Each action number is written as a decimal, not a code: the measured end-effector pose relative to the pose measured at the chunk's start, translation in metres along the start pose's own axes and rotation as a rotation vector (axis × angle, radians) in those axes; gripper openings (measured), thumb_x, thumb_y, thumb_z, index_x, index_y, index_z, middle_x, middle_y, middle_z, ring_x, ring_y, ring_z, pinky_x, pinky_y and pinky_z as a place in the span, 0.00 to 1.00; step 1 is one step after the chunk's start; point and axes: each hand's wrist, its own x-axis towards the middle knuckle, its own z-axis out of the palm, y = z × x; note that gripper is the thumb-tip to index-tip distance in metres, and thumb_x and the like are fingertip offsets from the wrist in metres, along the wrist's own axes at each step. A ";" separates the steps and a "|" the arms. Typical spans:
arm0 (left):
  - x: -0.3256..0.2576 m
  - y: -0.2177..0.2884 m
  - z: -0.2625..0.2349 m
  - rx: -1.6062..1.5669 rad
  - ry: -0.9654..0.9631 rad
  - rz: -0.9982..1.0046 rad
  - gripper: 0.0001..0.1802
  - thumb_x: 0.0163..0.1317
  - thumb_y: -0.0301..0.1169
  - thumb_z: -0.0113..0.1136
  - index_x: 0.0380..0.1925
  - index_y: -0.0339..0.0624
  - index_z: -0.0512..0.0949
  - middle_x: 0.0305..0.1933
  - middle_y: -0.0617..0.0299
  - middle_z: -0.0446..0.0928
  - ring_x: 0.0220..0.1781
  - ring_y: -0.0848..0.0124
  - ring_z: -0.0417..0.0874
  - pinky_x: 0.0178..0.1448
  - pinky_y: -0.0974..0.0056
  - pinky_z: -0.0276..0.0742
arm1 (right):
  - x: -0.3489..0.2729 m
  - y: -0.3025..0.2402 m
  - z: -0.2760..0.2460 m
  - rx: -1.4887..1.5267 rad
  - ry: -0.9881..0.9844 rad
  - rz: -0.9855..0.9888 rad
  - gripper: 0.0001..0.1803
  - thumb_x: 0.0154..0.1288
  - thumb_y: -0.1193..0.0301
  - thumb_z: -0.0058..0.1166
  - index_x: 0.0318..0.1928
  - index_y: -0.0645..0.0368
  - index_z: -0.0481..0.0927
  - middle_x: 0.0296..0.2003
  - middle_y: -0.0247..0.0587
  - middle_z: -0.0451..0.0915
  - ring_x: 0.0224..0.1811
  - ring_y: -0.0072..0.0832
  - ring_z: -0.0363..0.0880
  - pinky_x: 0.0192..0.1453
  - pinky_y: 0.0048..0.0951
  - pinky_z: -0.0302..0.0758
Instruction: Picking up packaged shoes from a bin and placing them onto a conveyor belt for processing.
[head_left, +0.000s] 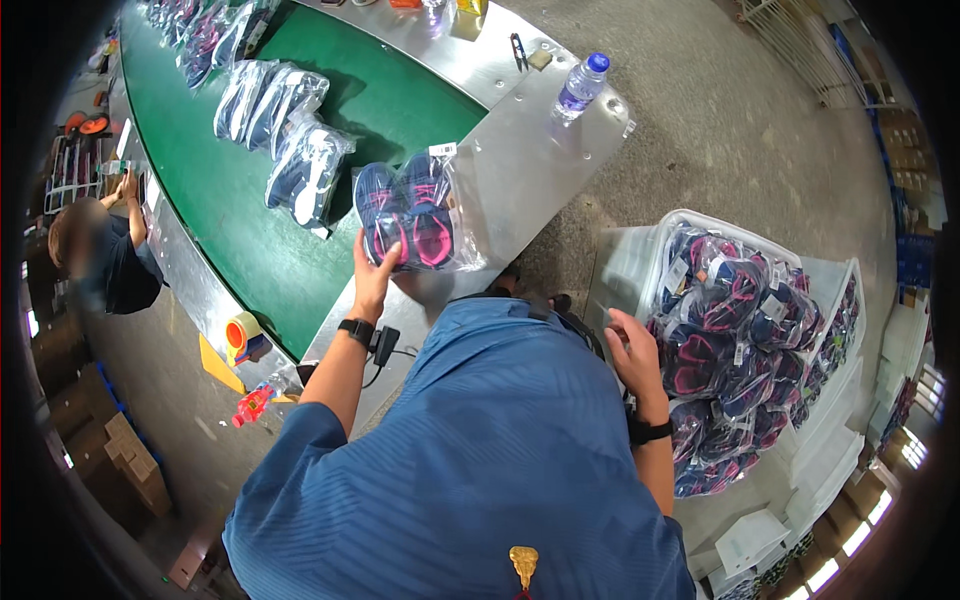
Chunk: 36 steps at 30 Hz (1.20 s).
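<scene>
My left hand (372,278) grips the near edge of a clear plastic bag that holds a pair of navy sneakers (405,212) with pink laces and linings. The bagged pair is at the end of the green conveyor belt (400,100), by the metal tabletop, and a white label shows at its upper corner. My right hand (634,352) hangs at my right side with nothing in it, its fingers loosely bent and apart. Beside it stands a white plastic bin (655,262) heaped with bagged navy and pink sneakers (715,345).
More bagged shoes (290,125) lie along the belt. A water bottle (580,88) and small snips (519,52) stand on the metal table (540,150). Tape rolls (240,332) and a red-labelled bottle (252,405) are at the left edge. Another person (105,250) works across the belt.
</scene>
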 end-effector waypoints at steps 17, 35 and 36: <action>0.042 0.156 0.119 -0.557 -1.067 -0.652 0.21 0.68 0.37 0.55 0.54 0.34 0.79 0.50 0.55 0.85 0.51 0.63 0.86 0.62 0.58 0.79 | -0.003 -0.053 -0.104 0.367 0.308 0.097 0.20 0.75 0.68 0.55 0.61 0.65 0.78 0.47 0.40 0.84 0.46 0.24 0.82 0.51 0.26 0.77; -0.150 0.325 0.330 0.111 -1.856 0.168 0.52 0.52 0.43 0.65 0.76 0.30 0.60 0.76 0.49 0.65 0.78 0.60 0.66 0.81 0.59 0.53 | -0.141 0.019 -0.177 1.228 0.233 0.085 0.37 0.63 0.75 0.61 0.73 0.62 0.66 0.60 0.43 0.79 0.56 0.29 0.83 0.57 0.35 0.83; -0.158 0.325 0.335 0.078 -1.809 0.140 0.53 0.55 0.50 0.65 0.76 0.30 0.59 0.77 0.48 0.65 0.77 0.60 0.66 0.81 0.58 0.53 | -0.145 0.025 -0.185 1.228 0.240 0.074 0.37 0.63 0.75 0.61 0.73 0.62 0.66 0.60 0.43 0.79 0.56 0.29 0.83 0.57 0.35 0.83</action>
